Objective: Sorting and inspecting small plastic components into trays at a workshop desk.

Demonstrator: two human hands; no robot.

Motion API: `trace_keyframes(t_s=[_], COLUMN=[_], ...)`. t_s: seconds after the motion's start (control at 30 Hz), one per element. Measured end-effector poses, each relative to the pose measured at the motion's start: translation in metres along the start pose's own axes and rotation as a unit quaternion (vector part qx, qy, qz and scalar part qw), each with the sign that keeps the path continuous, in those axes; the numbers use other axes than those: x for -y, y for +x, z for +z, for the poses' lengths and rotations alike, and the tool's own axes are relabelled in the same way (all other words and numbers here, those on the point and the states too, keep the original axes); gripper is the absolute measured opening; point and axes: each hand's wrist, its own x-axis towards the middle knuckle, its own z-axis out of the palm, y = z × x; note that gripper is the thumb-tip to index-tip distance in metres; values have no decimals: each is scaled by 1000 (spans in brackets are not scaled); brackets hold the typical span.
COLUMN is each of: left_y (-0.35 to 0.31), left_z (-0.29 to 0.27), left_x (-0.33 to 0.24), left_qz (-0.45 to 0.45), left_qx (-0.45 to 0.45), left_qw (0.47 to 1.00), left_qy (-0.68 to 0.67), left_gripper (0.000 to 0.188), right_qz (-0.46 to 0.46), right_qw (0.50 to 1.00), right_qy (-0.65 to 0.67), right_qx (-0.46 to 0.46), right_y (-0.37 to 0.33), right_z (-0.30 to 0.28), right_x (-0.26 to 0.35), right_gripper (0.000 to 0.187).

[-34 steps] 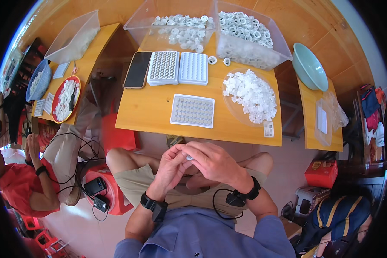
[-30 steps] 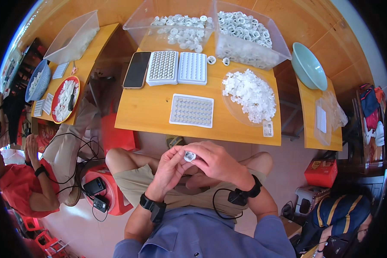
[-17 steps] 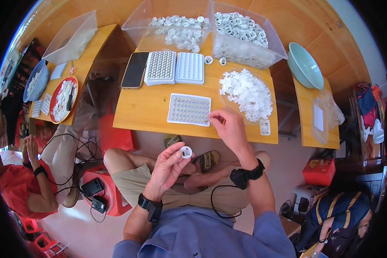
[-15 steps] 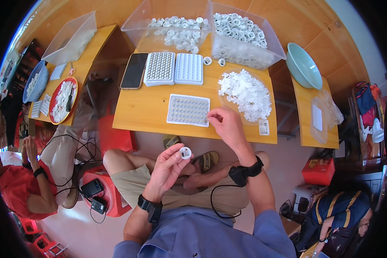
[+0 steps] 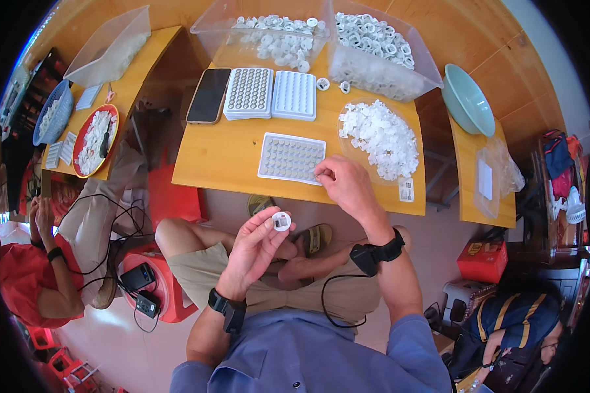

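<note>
Above my lap, the fingertips of my left hand [image 5: 250,247] hold a small round white plastic part [image 5: 282,221] with a dark rectangular opening in its face. My right hand [image 5: 349,188] reaches over the table's front, thumb and forefinger pinched together at the right edge of a shallow white tray [image 5: 262,171]. Rows of small silvery discs [image 5: 290,157] sit in that tray. Whatever the right fingertips grip, if anything, is too small to make out.
Behind the tray lie a phone [image 5: 208,95], a stacked tray of silvery discs [image 5: 249,92] and a white dimpled tray [image 5: 294,95]. A heap of white plastic pieces [image 5: 380,137] is at right, with clear bins [image 5: 373,69] behind. Another person [image 5: 42,275] sits at left.
The view has shifted a little, so the table sits higher and farther right. The left hand still holds the round part; the right hand stays pinched at the tray's edge.
</note>
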Motion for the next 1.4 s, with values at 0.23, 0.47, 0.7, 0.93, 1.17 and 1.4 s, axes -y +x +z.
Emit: trace_keyframes(t_s=[0.23,0.47,0.7,0.93,1.17,1.4], left_y=[-2,0,-3,-5,-5,-3], left_z=[1,8,13,10,10,9], left_x=[-4,-3,-3,-2,-3,-1], left_qz=[14,20,32,33,13,18], left_qx=[17,14,17,7,3,-9], left_qw=[1000,1000,998,993,993,992], left_qy=[-17,8,54,111,118,123], left_gripper=[27,27,25,25,24,24], right_qz=[27,-171,-224,-212,-111,-47], right_qw=[986,980,970,975,990,991], right_qy=[164,79,18,-2,81,122], right_qx=[-8,-71,-91,-63,22,-3], right_y=[-27,-57,-56,-58,-58,-63], right_z=[-14,15,18,17,16,21], right_x=[42,59,59,58,52,54], right_gripper=[6,15,16,12,3,5])
